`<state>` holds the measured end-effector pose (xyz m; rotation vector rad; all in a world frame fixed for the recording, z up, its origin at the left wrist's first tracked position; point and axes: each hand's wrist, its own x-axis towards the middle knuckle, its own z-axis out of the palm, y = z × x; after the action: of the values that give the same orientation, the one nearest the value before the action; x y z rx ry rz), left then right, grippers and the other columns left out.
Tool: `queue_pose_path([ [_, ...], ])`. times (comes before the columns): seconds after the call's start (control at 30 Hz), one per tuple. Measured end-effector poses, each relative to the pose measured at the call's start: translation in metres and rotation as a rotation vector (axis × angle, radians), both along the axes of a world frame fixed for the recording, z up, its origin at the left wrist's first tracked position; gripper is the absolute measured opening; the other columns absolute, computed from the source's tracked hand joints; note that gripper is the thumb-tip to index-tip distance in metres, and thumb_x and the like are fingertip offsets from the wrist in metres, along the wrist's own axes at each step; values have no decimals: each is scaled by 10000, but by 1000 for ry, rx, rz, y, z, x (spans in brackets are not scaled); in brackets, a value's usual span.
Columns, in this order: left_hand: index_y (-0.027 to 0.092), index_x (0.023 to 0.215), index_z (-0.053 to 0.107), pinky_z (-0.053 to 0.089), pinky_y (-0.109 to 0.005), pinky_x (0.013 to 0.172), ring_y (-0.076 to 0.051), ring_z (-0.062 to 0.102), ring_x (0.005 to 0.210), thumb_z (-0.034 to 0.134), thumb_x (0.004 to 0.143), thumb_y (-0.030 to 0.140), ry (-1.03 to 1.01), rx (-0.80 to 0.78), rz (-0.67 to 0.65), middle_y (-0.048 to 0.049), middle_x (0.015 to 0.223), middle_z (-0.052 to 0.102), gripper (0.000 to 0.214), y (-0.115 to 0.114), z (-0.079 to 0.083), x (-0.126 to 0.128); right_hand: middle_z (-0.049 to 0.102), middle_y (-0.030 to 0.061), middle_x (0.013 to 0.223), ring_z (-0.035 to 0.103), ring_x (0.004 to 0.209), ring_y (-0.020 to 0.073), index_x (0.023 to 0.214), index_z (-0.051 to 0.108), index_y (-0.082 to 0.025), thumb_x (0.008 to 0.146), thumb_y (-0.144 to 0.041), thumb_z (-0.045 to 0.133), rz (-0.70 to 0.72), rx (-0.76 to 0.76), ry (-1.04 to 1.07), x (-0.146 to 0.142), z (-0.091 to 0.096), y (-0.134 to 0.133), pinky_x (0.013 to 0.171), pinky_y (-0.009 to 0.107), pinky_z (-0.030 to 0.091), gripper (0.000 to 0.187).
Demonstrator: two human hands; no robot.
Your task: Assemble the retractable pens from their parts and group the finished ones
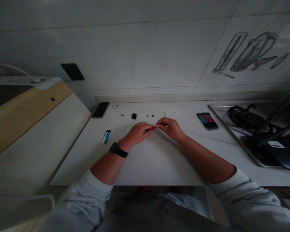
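Above the middle of the white counter, my left hand [140,131] grips a short red pen barrel [153,128] that points toward the right. My right hand [169,127] is closed in a pinch at the barrel's right end; whatever lies between its fingertips is hidden. Just beyond the hands are two tiny black pieces [152,115], thin white tubes [165,113] and a small white part [175,112]. Farther left lie black grip sleeves [134,116] and some small springs [122,115]. A white and a blue pen barrel [107,137] with black ends rest left of my left hand.
A row of blue, red and black pens [207,121] lies on the right, beside a metal-rimmed recess [234,138] holding dark items. At the back left are a phone [101,110] and a small ring [115,106]. A tiled wall [159,58] bounds the counter [154,164].
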<state>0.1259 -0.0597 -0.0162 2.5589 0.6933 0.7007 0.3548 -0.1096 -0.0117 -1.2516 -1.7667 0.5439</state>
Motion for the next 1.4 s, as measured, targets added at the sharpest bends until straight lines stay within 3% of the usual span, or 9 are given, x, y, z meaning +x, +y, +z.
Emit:
queue_pose_path([
  [0.13, 230, 1124, 725, 513, -351, 889, -217, 671, 986, 624, 975, 254, -20, -21, -3, -63, 1055, 742, 181, 0, 0, 1, 735, 47, 833, 647, 734, 167, 904, 745, -213, 903, -445, 679, 59, -40, 46, 0, -2, 1, 718, 294, 498, 241],
  [0.37, 228, 1079, 716, 519, -347, 876, -214, 691, 972, 632, 969, 246, -31, -44, 31, -51, 1055, 758, 140, -3, 4, 1, 752, 60, 943, 699, 882, 181, 977, 723, -203, 847, -494, 723, 235, -235, 291, -8, -3, -1, 846, 333, 549, 318],
  [0.63, 229, 1171, 693, 533, -379, 948, -226, 703, 1029, 686, 944, 333, -66, -43, 81, -71, 1126, 755, 250, -4, 4, 0, 688, 43, 919, 664, 857, 173, 951, 642, -223, 864, -548, 718, 163, -145, 376, -4, 11, -4, 802, 332, 555, 345],
  [0.83, 223, 1221, 668, 535, -384, 941, -213, 701, 992, 578, 1014, 366, -45, -24, 146, -66, 1075, 751, 267, 0, 4, -3, 658, 16, 839, 612, 723, 150, 988, 643, -234, 867, -568, 709, 43, -67, 404, 10, 23, -4, 696, 310, 536, 361],
  [0.93, 219, 1210, 667, 533, -385, 941, -214, 698, 993, 575, 1015, 341, -49, -1, 186, -65, 1064, 750, 248, 3, 2, -4, 654, 15, 795, 572, 652, 143, 1014, 691, -224, 921, -531, 646, -3, -45, 267, 17, 27, -5, 616, 291, 486, 324],
  [1.1, 213, 1223, 654, 541, -373, 931, -205, 700, 966, 599, 980, 240, -76, 9, 272, -64, 1066, 747, 251, 8, -2, -6, 737, 64, 955, 649, 803, 182, 1018, 757, -232, 958, -415, 605, 101, -48, -210, 24, 27, -7, 747, 310, 499, 245],
  [1.27, 209, 1227, 645, 545, -373, 937, -195, 699, 952, 606, 957, 192, -56, -5, 276, -63, 1072, 744, 273, 11, -6, -7, 729, 69, 920, 640, 799, 199, 1012, 779, -245, 952, -332, 599, 152, -115, -617, 27, 13, -5, 739, 302, 461, 209],
  [1.4, 213, 1221, 645, 540, -379, 942, -196, 693, 937, 619, 943, 178, -38, 0, 261, -58, 1068, 741, 281, 13, -8, -7, 716, 76, 942, 640, 839, 214, 1020, 774, -254, 976, -361, 575, 162, -119, -773, 28, 4, -2, 712, 295, 432, 231],
])
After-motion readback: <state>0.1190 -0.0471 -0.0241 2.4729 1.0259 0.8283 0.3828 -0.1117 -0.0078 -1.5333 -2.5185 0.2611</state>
